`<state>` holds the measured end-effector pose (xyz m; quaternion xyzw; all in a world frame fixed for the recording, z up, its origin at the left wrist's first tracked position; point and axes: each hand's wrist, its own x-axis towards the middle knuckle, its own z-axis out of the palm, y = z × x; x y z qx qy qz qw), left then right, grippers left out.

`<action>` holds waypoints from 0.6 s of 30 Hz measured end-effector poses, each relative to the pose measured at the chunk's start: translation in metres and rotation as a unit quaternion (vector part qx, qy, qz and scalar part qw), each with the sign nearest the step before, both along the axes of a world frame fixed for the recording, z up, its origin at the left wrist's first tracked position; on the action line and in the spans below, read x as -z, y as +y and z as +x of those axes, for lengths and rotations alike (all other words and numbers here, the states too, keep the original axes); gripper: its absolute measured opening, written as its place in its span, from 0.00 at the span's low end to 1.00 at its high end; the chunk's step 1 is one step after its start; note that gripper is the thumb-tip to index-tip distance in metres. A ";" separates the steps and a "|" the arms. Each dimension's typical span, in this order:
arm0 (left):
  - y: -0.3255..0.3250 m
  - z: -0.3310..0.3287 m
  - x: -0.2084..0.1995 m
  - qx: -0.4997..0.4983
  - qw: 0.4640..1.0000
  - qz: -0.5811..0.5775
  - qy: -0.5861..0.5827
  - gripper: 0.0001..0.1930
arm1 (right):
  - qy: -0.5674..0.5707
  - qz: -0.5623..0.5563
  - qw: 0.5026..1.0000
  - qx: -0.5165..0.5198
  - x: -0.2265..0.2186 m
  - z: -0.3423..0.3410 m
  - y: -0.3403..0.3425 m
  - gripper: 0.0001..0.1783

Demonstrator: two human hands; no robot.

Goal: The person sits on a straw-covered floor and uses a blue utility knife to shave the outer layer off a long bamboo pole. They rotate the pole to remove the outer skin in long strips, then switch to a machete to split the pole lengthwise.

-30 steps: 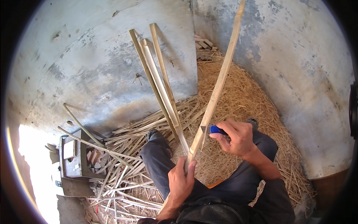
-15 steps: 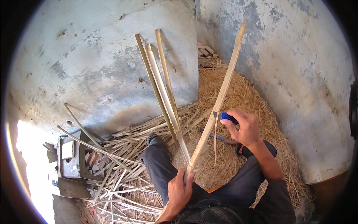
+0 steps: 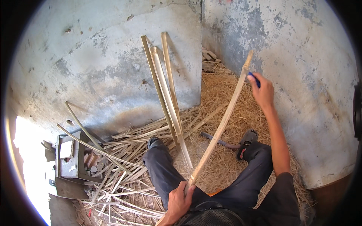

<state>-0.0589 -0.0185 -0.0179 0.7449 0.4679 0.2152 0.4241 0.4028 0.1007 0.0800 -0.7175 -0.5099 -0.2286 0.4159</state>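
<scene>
My left hand (image 3: 180, 200) is wrapped round the lower end of a long, pale bamboo strip (image 3: 221, 130). The strip slants up and away to the right, bending slightly toward its far end. In my right hand (image 3: 264, 92) is a knife with a blue handle (image 3: 255, 80). It rests against the strip near the far tip; its blade is mostly hidden there. My right arm is stretched out over my right leg.
Three bamboo strips (image 3: 166, 86) lean on the weathered wall ahead. Split strips (image 3: 124, 188) litter the floor at left beside a worn box (image 3: 71, 158). Fine shavings (image 3: 260, 124) heap up at right. A dark, curved tool (image 3: 220, 141) lies between my feet.
My right hand has moved the knife up and away, from the middle of the strip to near its far end. The strip's far end is lower, and the thin curl hanging from it is gone.
</scene>
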 end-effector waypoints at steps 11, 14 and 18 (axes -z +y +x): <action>0.027 -0.027 0.015 0.030 0.965 -0.251 -0.072 0.27 | 0.096 -0.434 0.894 -0.052 0.039 0.047 -0.026 0.28; 0.038 -0.015 0.015 0.041 0.957 -0.250 -0.142 0.29 | 0.103 -0.466 0.872 -0.111 0.045 -0.005 -0.034 0.25; 0.046 0.010 -0.003 0.017 0.950 -0.232 -0.207 0.26 | 0.173 -0.307 0.924 -0.150 0.011 -0.089 -0.057 0.22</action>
